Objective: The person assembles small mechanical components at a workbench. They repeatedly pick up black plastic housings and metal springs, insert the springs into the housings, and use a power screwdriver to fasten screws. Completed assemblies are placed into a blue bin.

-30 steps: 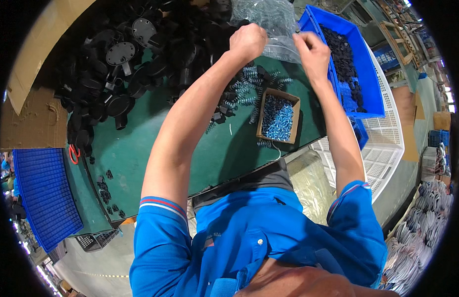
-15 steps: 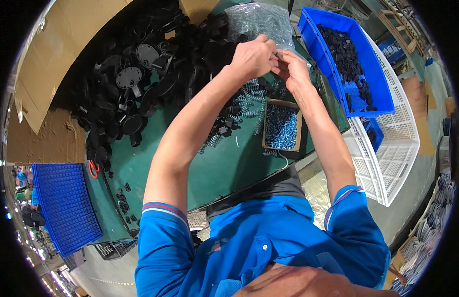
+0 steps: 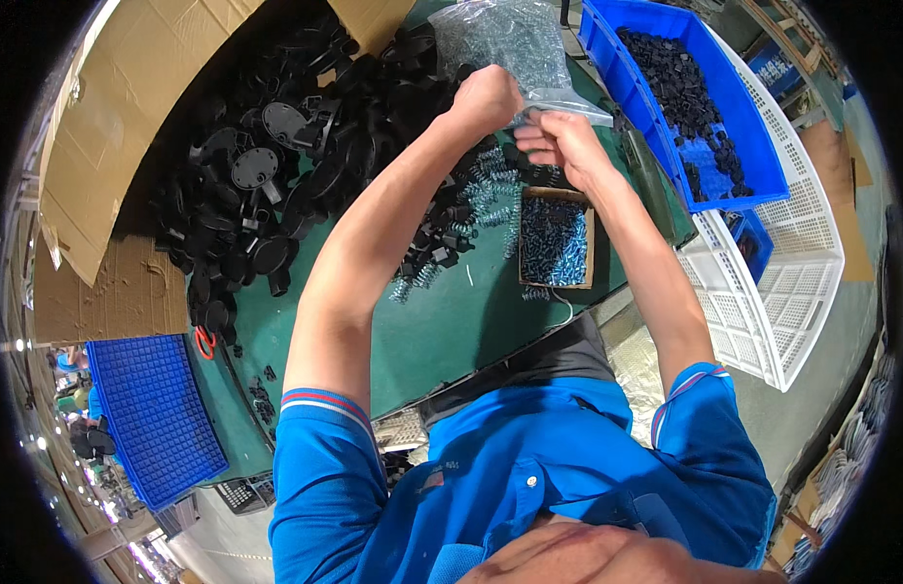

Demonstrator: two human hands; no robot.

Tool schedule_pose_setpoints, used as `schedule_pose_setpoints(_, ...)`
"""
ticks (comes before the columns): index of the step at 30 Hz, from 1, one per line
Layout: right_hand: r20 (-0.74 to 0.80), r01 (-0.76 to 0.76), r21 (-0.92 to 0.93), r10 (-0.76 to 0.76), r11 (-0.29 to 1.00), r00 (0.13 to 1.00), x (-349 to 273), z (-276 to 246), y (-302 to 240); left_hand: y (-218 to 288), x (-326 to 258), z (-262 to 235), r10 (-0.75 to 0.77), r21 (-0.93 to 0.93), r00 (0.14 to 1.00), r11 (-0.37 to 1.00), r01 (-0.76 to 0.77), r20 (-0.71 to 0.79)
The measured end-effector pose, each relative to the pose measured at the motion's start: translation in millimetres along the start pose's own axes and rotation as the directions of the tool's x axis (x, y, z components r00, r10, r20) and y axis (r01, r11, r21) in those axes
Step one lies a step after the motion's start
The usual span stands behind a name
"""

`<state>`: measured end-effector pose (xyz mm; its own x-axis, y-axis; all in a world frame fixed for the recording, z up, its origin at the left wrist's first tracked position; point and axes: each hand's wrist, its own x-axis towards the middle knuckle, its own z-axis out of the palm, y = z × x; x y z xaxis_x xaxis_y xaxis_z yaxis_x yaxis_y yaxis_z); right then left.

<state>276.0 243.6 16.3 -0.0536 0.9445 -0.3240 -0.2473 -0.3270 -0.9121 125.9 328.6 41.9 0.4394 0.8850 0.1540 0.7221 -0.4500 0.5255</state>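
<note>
Pinching crinkly clear plastic bag [image 3: 510, 44]: left hand [image 3: 486, 97] fisted, right hand [image 3: 559, 141] fingers clamped; coiled metal springs [image 3: 486, 185] below.

A clear plastic bag [image 3: 505, 39] of small metal parts lies at the far edge of the green table [image 3: 442, 331], flattened brown cardboard [image 3: 111, 175] spreads at the far left, and a small brown box [image 3: 556, 238] of blue screws sits near the person.

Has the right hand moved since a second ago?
Yes. The right hand came in from near the blue bin to meet the left hand.
</note>
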Motion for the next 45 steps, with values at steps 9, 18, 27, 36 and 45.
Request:
schedule_pose_setpoints(9, -0.071, 0.049, 0.149, -0.039, 0.988, 0.997, 16.4, -3.8, 10.6, 13.5, -5.3, -22.0, -0.251, -0.277, 0.924, 0.902, 0.332, 0.288)
schedule_pose_setpoints(18, -0.127, 0.112, -0.466, -0.192, 0.878, 0.973, -3.1, -11.1, 19.3, -18.2, 9.8, -35.9, -0.399, -0.662, 0.916, 0.673, 0.33, 0.051)
schedule_pose_setpoints(27, 0.061, 0.296, -0.817, -0.436, 0.494, 0.898, -49.5, 18.7, -40.6, 6.6, 0.1, -44.3, -0.075, -0.082, 0.863, 0.996, 0.039, -0.499)
schedule_pose_setpoints(36, 0.125, 0.216, -0.968, -0.497, 0.131, 0.859, 79.1, 33.2, -25.1, 25.7, -14.7, -56.6, 0.104, -0.154, 0.849, 0.965, -0.212, -0.519)
schedule_pose_setpoints(45, 0.354, 0.303, -0.935, -0.426, -0.185, 0.832, 61.5, 37.4, -16.1, -19.3, -102.0, -32.4, -0.074, -0.211, 0.685, 0.97, -0.119, -0.725)
